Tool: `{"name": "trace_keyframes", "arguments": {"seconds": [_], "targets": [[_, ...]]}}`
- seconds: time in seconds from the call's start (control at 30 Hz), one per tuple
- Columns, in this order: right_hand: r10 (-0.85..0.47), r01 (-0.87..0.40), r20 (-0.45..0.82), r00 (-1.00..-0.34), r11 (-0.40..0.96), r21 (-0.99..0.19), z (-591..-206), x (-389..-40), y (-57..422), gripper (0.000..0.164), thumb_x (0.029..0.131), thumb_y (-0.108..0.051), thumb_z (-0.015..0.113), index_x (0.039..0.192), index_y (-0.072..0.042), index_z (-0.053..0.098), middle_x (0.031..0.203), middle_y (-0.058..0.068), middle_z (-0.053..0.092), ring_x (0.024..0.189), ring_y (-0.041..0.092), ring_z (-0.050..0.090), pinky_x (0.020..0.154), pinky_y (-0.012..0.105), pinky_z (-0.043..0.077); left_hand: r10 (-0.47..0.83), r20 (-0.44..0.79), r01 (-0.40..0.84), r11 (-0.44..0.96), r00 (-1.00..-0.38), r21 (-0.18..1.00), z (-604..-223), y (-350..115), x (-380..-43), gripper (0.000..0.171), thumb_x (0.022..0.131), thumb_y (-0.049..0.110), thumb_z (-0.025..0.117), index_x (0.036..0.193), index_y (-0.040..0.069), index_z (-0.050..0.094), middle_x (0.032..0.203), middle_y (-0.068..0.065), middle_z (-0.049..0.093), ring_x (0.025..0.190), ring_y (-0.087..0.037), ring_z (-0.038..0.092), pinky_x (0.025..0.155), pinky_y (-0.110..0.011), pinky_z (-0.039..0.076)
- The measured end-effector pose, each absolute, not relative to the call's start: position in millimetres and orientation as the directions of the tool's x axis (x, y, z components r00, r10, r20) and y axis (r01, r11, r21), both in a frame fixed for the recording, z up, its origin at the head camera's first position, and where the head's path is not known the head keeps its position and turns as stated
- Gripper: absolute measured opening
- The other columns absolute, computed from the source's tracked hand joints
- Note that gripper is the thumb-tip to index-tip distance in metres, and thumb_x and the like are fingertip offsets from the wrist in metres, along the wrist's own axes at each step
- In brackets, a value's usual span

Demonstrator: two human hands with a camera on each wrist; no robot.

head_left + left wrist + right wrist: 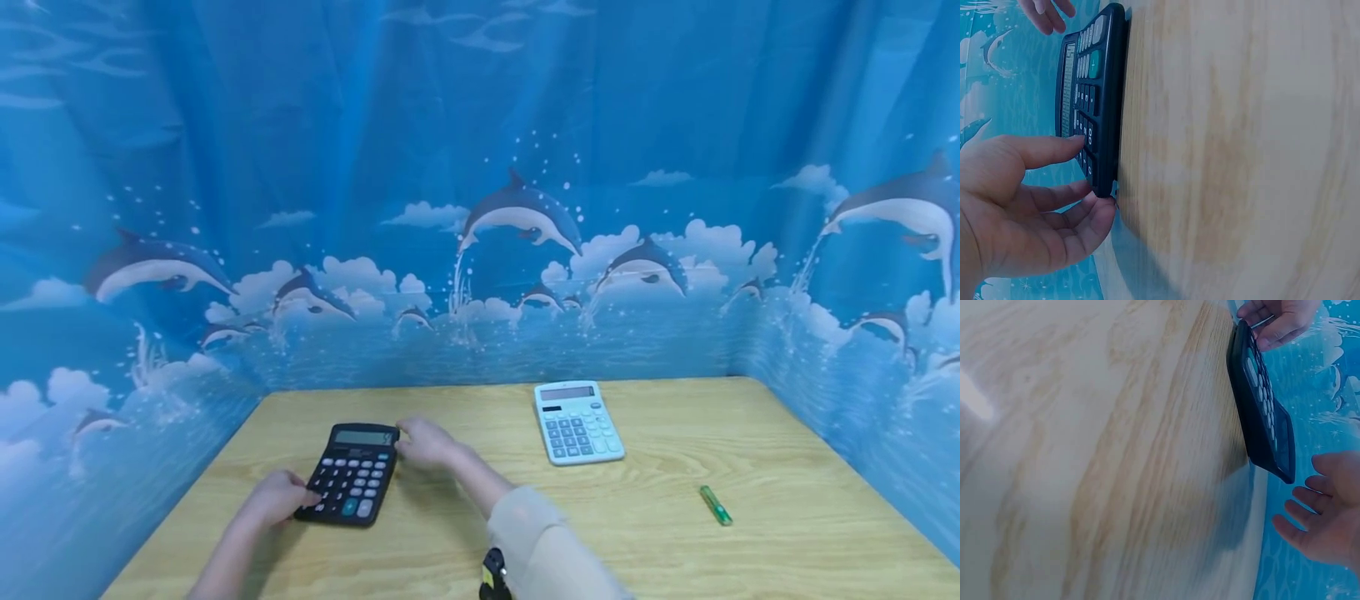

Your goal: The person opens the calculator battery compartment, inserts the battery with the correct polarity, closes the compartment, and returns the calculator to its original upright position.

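Note:
A black desk calculator [351, 477] is at the left of the wooden table, its display at the far end. My left hand [273, 497] grips its near left corner. In the left wrist view, the thumb of that hand [1029, 212] lies on the keys while other fingers are at the calculator's edge and underside. My right hand [426, 444] is beside the far right corner. The right wrist view shows this right hand [1329, 515] with its fingers loosely extended and a small gap between them and the calculator [1244, 412].
A light blue calculator [579, 423] lies towards the back of the table [645, 542], right of centre. Further right is a small, slim green object [716, 505], its kind unclear. A blue dolphin-print curtain [480, 125] encloses the table's back and sides.

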State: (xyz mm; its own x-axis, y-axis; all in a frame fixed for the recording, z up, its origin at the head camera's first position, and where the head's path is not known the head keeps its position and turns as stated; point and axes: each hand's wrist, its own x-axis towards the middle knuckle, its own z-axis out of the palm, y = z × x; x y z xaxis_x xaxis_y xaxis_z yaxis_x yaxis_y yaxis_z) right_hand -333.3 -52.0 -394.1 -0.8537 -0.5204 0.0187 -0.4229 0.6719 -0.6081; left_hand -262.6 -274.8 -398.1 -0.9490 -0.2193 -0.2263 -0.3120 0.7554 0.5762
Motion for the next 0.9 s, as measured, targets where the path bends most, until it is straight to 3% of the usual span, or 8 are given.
{"name": "trace_keyframes", "arguments": {"seconds": [0.2, 0.47, 0.9], "targets": [[-0.543, -0.401, -0.032, -0.839, 0.656, -0.64, -397.5, -330.3, -56.7, 0.047, 0.096, -0.022, 0.05, 0.138, -0.004, 0.04, 0.14, 0.012, 0.041, 0.129, 0.024, 0.037, 0.103, 0.037, 0.033, -0.27, -0.265, -0.379, 0.682, -0.925, 0.626, -406.4, -279.0, -262.8, 0.036, 0.078, 0.008, 0.066, 0.095, -0.018, 0.047, 0.071, -0.016, 0.051, 0.054, -0.019, 0.05, 0.051, -0.027, 0.045], [-0.54, -0.36, -0.07, -0.839, 0.647, -0.672, -398.6, -327.4, -56.2, 0.055, 0.092, -0.025, 0.056, 0.141, -0.008, 0.037, 0.145, 0.011, 0.033, 0.132, 0.025, 0.032, 0.105, 0.04, 0.029, -0.298, -0.321, -0.437, 0.612, -0.899, 0.659, -404.2, -277.2, -267.1, 0.037, 0.08, 0.003, 0.063, 0.103, -0.019, 0.045, 0.088, -0.027, 0.052, 0.069, -0.029, 0.058, 0.059, -0.033, 0.053], [-0.522, -0.284, -0.029, -0.852, 0.508, -0.814, -399.7, -324.3, -52.5, 0.055, 0.088, -0.019, 0.062, 0.136, -0.002, 0.042, 0.133, 0.015, 0.045, 0.121, 0.028, 0.044, 0.1, 0.042, 0.036, -0.308, -0.311, -0.437, 0.59, -0.899, 0.679, -403.9, -274.5, -267.0, 0.041, 0.077, 0.0, 0.065, 0.103, -0.023, 0.043, 0.088, -0.029, 0.049, 0.067, -0.028, 0.058, 0.059, -0.031, 0.053]]}}
